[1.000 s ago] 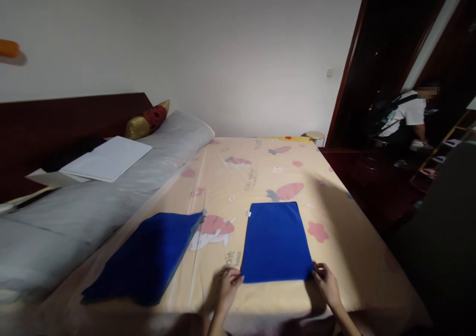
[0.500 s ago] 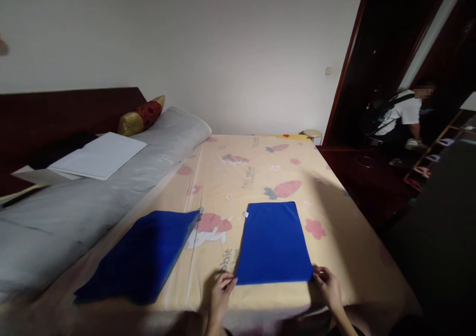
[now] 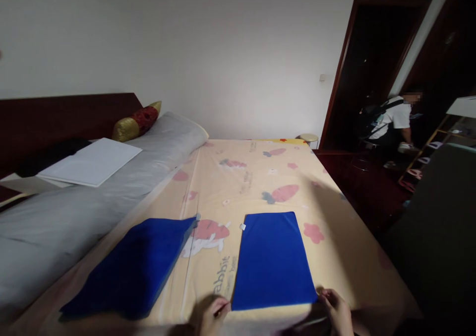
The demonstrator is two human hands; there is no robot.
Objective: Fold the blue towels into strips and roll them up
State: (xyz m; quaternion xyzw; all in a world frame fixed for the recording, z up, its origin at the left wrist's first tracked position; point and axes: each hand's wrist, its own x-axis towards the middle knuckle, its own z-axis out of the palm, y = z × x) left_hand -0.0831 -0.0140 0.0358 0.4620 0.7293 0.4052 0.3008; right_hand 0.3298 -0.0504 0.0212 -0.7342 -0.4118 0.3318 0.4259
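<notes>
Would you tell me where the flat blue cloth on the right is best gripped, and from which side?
I would pinch the blue cloth at its two near corners, coming from the near edge of the bed: it lies flat and squared, and the left hand and right hand sit right beside those corners.

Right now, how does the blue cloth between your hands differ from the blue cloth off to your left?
The cloth between the hands lies square-on, with the left hand and right hand at its near corners; the left cloth lies skewed, untouched. The first is brightly lit, a white tag at its far corner; the left cloth sits in shadow, looking darker. Both are plain blue rectangles on the printed sheet.
</notes>
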